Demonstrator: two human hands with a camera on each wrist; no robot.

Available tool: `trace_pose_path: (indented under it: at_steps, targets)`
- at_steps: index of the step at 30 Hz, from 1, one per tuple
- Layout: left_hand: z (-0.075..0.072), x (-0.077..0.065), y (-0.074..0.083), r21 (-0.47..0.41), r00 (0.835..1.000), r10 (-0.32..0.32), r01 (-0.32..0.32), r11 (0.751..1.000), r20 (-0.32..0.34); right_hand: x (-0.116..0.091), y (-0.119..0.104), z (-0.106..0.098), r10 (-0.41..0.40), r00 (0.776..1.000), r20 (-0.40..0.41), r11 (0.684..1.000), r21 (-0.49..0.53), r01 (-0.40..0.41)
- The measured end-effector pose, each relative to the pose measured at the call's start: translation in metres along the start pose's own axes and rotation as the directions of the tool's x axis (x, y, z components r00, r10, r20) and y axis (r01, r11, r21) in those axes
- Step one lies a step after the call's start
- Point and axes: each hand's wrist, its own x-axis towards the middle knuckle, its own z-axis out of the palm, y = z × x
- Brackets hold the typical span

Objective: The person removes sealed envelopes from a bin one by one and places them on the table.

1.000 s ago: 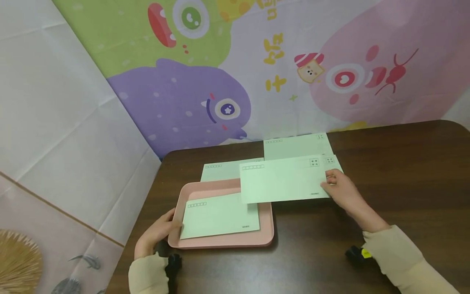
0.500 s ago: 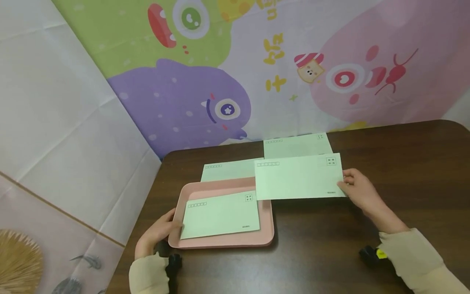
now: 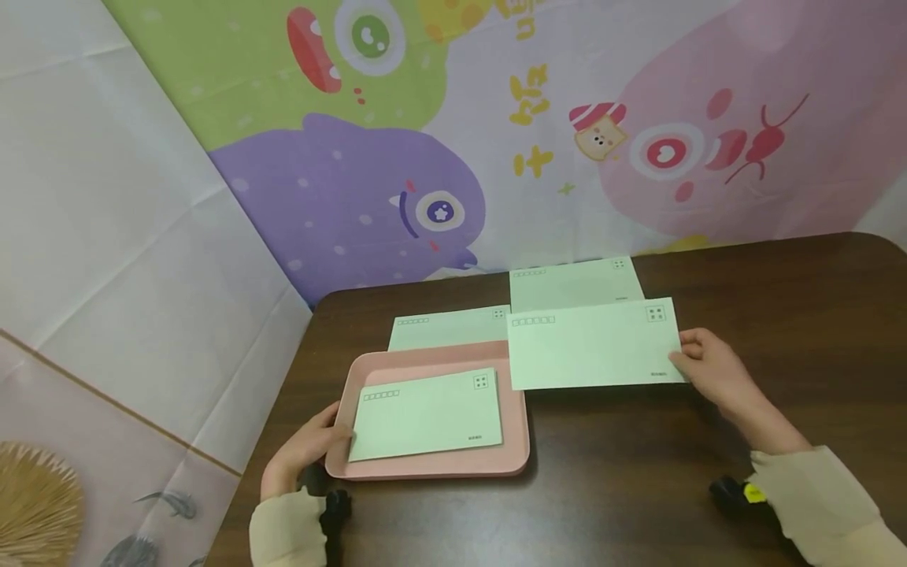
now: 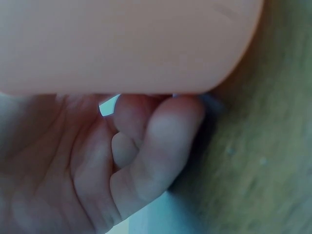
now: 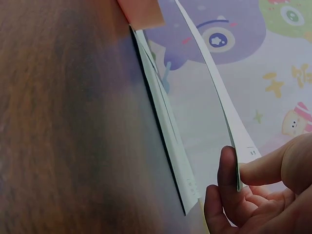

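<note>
Cartoon wall cloth (image 3: 538, 213) with yellow Chinese characters (image 3: 529, 101), dark wood-grain surface (image 3: 765, 331), pink tray (image 3: 513, 425) gripped by the left hand (image 3: 306, 445), green envelope (image 3: 595, 346) pinched aloft by the right hand (image 3: 716, 370) at the tray's right, printed boxes (image 3: 534, 321), illegibly small print (image 3: 659, 374)

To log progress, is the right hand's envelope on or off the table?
Off: the right hand pinches the envelope above the table, and the right wrist view shows a gap beneath it.

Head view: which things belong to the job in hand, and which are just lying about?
Likely in the job:
raised envelope, held by the right hand
pink tray, held by the left hand
envelope in the tray
envelopes farther back

Apparently just about:
cartoon backdrop
straw-coloured thing, far left
</note>
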Motion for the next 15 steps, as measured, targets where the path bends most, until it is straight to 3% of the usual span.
trace_pose_path:
  at_steps: [15]
  targets:
    - [0.002,0.003,0.001,0.003,1.000,-0.003,0.003,1.000,-0.013,-0.008,0.017,-0.008,0.052,0.999,-0.014,0.997,-0.049,-0.052]
